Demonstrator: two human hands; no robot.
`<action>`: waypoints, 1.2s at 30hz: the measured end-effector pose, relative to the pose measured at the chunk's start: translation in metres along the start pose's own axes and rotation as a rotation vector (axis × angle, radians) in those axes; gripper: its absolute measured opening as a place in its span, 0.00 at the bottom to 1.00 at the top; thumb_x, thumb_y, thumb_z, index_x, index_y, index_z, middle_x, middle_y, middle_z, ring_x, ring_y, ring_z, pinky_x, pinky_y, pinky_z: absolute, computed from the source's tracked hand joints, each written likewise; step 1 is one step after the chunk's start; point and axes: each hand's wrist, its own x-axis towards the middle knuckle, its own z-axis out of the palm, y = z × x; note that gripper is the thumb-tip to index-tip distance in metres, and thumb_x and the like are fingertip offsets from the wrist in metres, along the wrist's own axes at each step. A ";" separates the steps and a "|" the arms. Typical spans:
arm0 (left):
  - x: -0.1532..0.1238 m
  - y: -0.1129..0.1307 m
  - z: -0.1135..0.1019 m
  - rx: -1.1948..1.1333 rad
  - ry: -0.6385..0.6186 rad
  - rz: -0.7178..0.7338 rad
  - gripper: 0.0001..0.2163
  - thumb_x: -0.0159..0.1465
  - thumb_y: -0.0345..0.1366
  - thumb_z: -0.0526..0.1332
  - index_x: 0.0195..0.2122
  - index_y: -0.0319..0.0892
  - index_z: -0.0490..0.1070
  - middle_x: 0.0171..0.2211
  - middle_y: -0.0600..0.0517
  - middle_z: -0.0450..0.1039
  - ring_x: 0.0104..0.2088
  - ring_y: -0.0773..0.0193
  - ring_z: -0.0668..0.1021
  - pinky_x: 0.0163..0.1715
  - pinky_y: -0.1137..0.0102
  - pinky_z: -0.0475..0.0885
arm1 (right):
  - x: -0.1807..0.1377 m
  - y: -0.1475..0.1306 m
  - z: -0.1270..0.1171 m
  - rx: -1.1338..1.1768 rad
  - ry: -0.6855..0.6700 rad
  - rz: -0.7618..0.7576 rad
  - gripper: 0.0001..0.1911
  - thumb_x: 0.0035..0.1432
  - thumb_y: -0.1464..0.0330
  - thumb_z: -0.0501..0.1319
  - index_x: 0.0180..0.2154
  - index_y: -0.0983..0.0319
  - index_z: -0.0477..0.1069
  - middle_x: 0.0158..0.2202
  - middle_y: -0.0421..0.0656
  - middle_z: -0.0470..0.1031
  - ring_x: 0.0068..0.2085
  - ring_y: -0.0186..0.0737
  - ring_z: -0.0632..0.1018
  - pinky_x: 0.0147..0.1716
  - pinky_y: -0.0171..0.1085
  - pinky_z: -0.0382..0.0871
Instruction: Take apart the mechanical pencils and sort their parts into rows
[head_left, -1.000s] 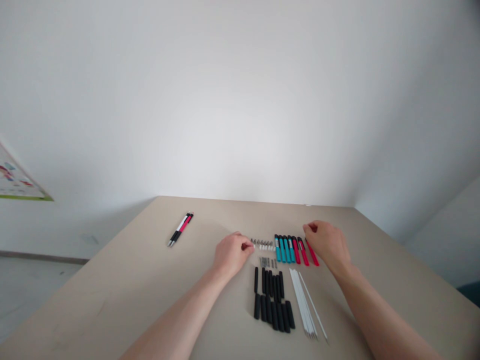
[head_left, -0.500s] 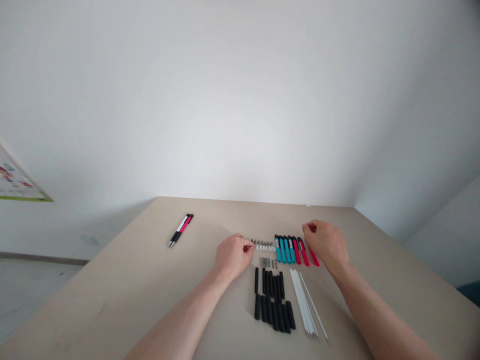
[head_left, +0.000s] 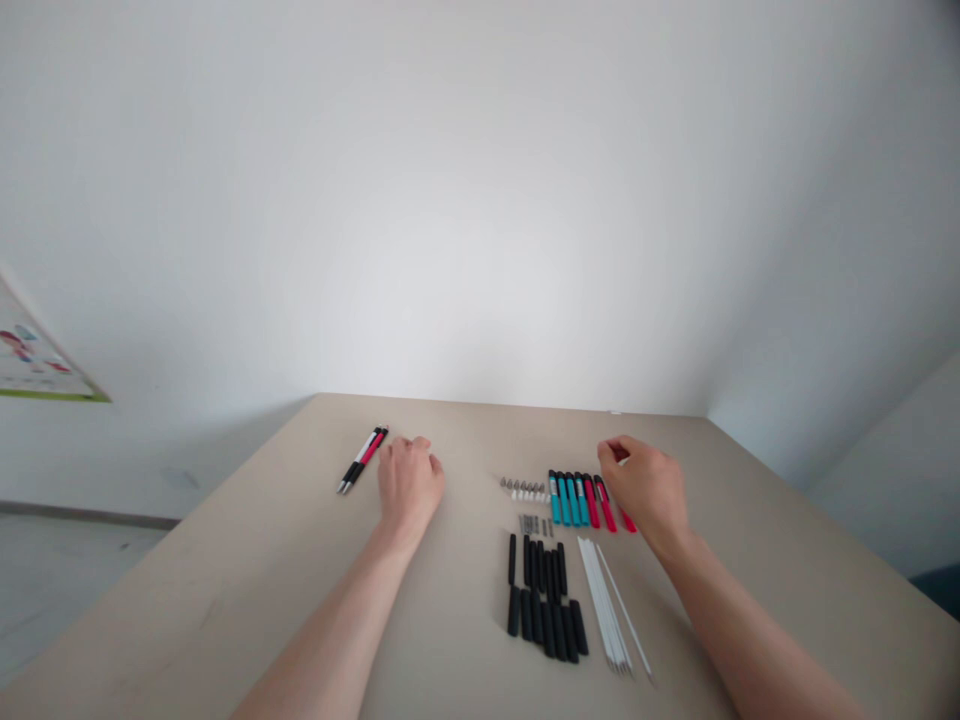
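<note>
My left hand (head_left: 410, 487) is palm down over the table, just right of two assembled pens (head_left: 363, 460), one with white and one with pink on a black body. Its thumb stands apart from the bent fingers, and I see nothing in it. My right hand (head_left: 646, 485) pinches thumb and fingers together; whatever they hold is hidden. Beneath it, a red pen barrel (head_left: 628, 522) is partly covered. Left of it lie red barrels (head_left: 592, 502) and several teal barrels (head_left: 568, 500), all with black ends.
Small metal tips (head_left: 523, 486) and white pieces (head_left: 530, 496) lie in rows between my hands. Nearer are springs (head_left: 535, 525), two rows of black tubes (head_left: 553, 628) and thin white refills (head_left: 606, 610). A wall (head_left: 480, 250) borders the table (head_left: 450, 640) at the back.
My left hand has moved left from the small metal tips toward the two pens, and its fingers have loosened. The right hand has shifted slightly left, still pinched.
</note>
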 end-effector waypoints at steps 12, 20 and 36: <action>0.011 -0.039 0.005 0.210 0.000 -0.438 0.11 0.57 0.29 0.53 0.39 0.35 0.71 0.40 0.37 0.65 0.45 0.46 0.66 0.39 0.59 0.62 | -0.004 -0.003 0.005 0.053 0.027 -0.074 0.11 0.54 0.66 0.54 0.27 0.60 0.74 0.27 0.42 0.77 0.28 0.39 0.75 0.26 0.34 0.58; 0.010 -0.046 0.000 0.123 -0.008 -0.446 0.14 0.61 0.29 0.49 0.43 0.41 0.71 0.41 0.39 0.66 0.44 0.47 0.67 0.39 0.57 0.62 | -0.006 -0.005 0.007 0.056 0.034 -0.104 0.12 0.54 0.66 0.54 0.26 0.60 0.74 0.27 0.43 0.78 0.28 0.41 0.75 0.26 0.35 0.58; -0.048 0.046 -0.070 -0.224 -0.144 0.016 0.07 0.64 0.27 0.50 0.42 0.39 0.64 0.31 0.46 0.71 0.33 0.59 0.76 0.32 0.70 0.67 | -0.028 -0.028 -0.013 0.544 -0.098 -0.582 0.21 0.57 0.59 0.53 0.49 0.63 0.66 0.29 0.41 0.73 0.21 0.32 0.67 0.24 0.33 0.63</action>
